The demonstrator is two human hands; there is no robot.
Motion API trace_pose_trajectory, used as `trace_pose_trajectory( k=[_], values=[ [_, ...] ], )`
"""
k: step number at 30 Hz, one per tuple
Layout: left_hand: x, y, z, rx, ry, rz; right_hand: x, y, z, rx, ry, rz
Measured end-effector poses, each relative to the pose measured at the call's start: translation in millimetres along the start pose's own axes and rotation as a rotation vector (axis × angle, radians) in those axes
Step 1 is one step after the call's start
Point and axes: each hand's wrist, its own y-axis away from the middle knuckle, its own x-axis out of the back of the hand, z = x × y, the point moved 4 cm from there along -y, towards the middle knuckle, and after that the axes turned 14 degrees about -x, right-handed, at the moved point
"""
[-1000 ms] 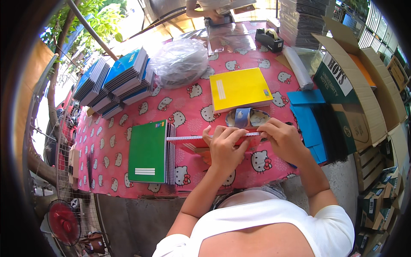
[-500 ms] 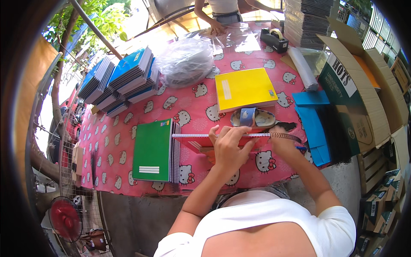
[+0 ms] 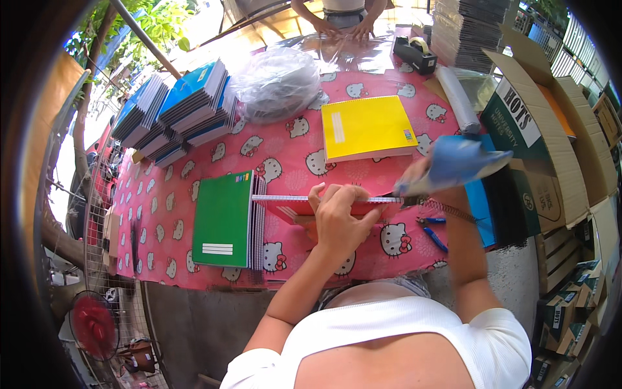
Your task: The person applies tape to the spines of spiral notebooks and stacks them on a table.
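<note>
My left hand [image 3: 340, 217] grips a red spiral notebook [image 3: 285, 209], which stands on edge with its hole-punched side facing up. From the notebook's right end a loose wire coil [image 3: 448, 209] stretches out to the right. My right hand [image 3: 418, 170] is closed around a blue and white slipper [image 3: 468, 163], raised above the table by that end; motion blurs both. Left of the red notebook, a stack of green notebooks [image 3: 223, 220] touches or nearly touches it. Blue-handled pliers [image 3: 432, 237] lie by my right forearm.
Yellow notebooks [image 3: 369, 126] lie beyond my hands. Blue notebook stacks [image 3: 194, 97] and a bundle in clear plastic [image 3: 275, 84] sit at the far left. A tape dispenser [image 3: 414, 55] and an open carton [image 3: 551, 149] stand right. Across the table, another person's hands [image 3: 359, 29] press plastic sheeting.
My right hand has picked the slipper up off the table and swung it to the right. The pliers now show fully. The other person's two hands have come together on the plastic.
</note>
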Motion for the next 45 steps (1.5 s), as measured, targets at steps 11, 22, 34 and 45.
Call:
trace_pose_trajectory(
  k=[11, 22, 34, 45],
  values=[
    [5, 4, -5, 0.242, 0.129, -0.042, 21, -13, -75, -0.335, -0.49, -0.433],
    [36, 0, -18, 0.195, -0.324, -0.128, -6, -38, -110, -0.212, -0.178, -0.579],
    [58, 19, -47, 0.365, -0.307, -0.112, -47, -58, -118, -0.296, 0.043, -0.677],
    [85, 33, -68, 0.294, -0.293, 0.125, -78, -77, -145, -0.247, -0.781, -0.777]
  ],
)
